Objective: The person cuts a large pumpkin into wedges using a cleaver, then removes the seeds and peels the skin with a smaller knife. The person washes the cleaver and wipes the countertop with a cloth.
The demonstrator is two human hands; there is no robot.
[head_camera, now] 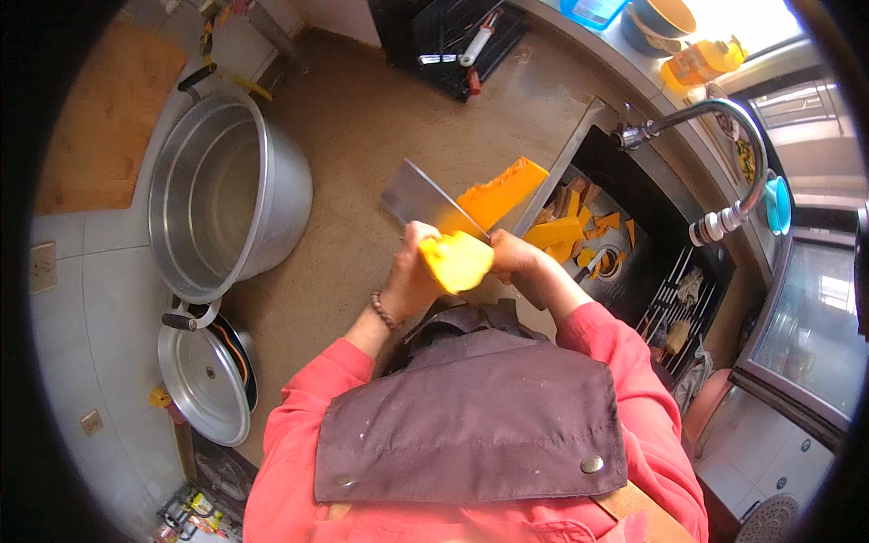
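My left hand (411, 275) grips a chunk of orange-yellow pumpkin (458, 263), its bright cut end facing up. My right hand (519, 261) is closed around the handle of a cleaver (424, 193). The broad steel blade slants up and left from that hand, just beyond the chunk. On the blade's far side a long orange pumpkin slab (506, 190) reaches toward the sink rim. Whether slab and chunk are one piece I cannot tell. Several pumpkin pieces (560, 233) lie in the dark sink (679, 203), near a small knife (590, 265) by the drain.
On the left of the brown counter (346, 136) stands a large aluminium pot (288, 197), with a metal lid (210, 387) beside it. A chrome faucet (719, 105) arches over the sink. A black rack (441, 34) sits at the back; bottles and bowls (665, 20) line the windowsill.
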